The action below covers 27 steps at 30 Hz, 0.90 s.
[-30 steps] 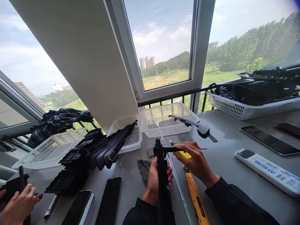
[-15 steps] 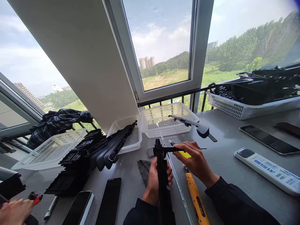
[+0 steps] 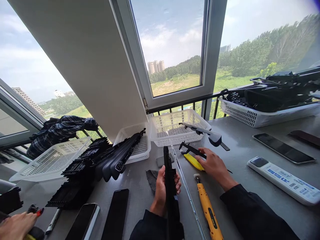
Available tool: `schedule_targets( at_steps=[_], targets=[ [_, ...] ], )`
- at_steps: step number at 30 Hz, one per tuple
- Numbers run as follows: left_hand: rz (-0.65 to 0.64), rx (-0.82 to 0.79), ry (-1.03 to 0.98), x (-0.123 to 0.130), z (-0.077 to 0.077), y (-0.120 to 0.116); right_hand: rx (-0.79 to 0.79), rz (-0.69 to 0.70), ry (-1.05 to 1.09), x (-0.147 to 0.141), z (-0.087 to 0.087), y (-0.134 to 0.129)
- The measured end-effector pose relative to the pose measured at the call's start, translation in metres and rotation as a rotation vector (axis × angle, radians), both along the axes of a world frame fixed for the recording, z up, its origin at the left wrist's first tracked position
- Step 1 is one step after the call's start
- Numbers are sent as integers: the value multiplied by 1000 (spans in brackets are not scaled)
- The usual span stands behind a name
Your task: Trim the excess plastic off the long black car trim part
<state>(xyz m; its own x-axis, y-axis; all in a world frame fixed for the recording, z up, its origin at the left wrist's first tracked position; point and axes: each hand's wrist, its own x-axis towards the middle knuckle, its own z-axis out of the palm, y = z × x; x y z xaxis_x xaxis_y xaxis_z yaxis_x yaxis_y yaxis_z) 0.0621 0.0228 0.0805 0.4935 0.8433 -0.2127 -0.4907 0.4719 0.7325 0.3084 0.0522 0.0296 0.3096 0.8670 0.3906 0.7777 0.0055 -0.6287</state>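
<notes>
A long black plastic part (image 3: 170,193) stands nearly upright in my left hand (image 3: 161,188), whose fingers wrap round its middle. My right hand (image 3: 216,166) is closed on a black caliper (image 3: 192,149), its jaws pointing left, apart from the part. Under the caliper lies a yellow-handled knife (image 3: 193,162) on the grey table. A metal ruler strip (image 3: 186,188) runs between my hands. Nearer to me, right of the strip, is an orange rotary tool (image 3: 208,211). A grey cloth (image 3: 151,180) lies partly behind my left hand.
White baskets (image 3: 160,141) line the window side; the right one (image 3: 262,118) holds black parts. Black parts (image 3: 82,176) are stacked at left. Phones (image 3: 116,213) and a white labelled device (image 3: 282,180) lie on the table. Another person's hand (image 3: 18,225) holds a red-tipped tool at lower left.
My right hand has drawn the caliper off the black part, to the right, and tilted it. My left hand still holds the part, slightly shifted left.
</notes>
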Motion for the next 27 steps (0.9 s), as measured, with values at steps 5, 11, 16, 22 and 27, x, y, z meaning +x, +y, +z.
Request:
schedule_targets(
  at_steps=[5, 11, 16, 22, 27],
  targets=[
    [26, -29, 7, 0, -1, 1, -21, -69, -74, 13, -8, 1],
    [38, -32, 9, -2, -4, 4, -31, 48, -128, -18, 15, -10],
    [41, -21, 10, -3, -7, 3, -211, 193, -85, -43, 21, -18],
    [50, -14, 76, -2, -14, 5, -144, 217, 164, -42, 35, -18],
    [64, -3, 42, -4, -18, 11, -62, 321, 733, -40, 57, -26]
  ],
)
